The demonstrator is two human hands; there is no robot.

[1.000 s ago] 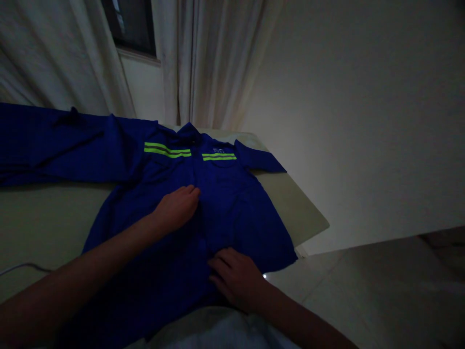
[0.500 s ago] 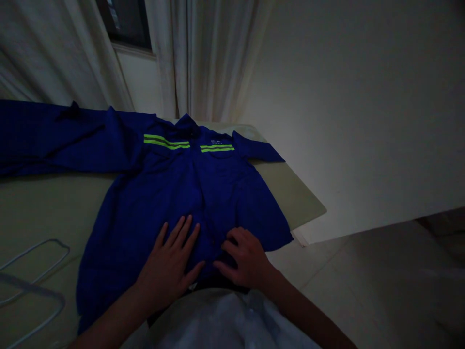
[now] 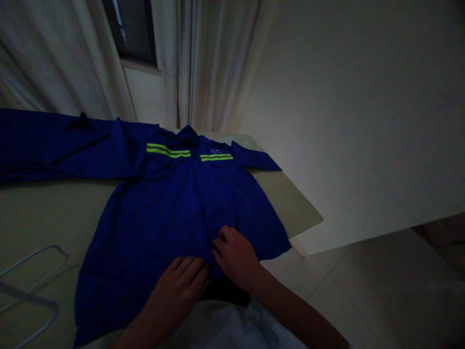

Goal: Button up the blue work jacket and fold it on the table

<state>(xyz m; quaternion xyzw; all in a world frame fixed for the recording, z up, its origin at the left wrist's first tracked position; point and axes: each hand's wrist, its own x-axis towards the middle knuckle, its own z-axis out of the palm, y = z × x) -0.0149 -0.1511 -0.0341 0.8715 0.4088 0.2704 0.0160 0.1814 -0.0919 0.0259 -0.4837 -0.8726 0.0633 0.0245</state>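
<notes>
A blue work jacket [image 3: 163, 208] with yellow-green stripes across the chest lies spread, front up, on the table [image 3: 36, 213]. Its collar points away from me and one long sleeve stretches to the left. At the lower front, near the hem, my left hand [image 3: 183, 278] has its fingers curled down and closed on the cloth. Just to the right and a little farther up, my right hand [image 3: 234, 252] pinches the fabric by the front opening. Both sets of fingertips are partly hidden.
White wire hangers [image 3: 47, 303] lie on the table at the left. Pale curtains [image 3: 218, 68] and a dark window [image 3: 136, 34] are behind the table. A white wall [image 3: 345, 121] rises at the right, above a tiled floor [image 3: 337, 291].
My left hand has gone from lying flat with spread fingers to curled fingers nearer the hem. My right hand has shifted slightly left, its fingers drawn together. The view has tilted up slightly.
</notes>
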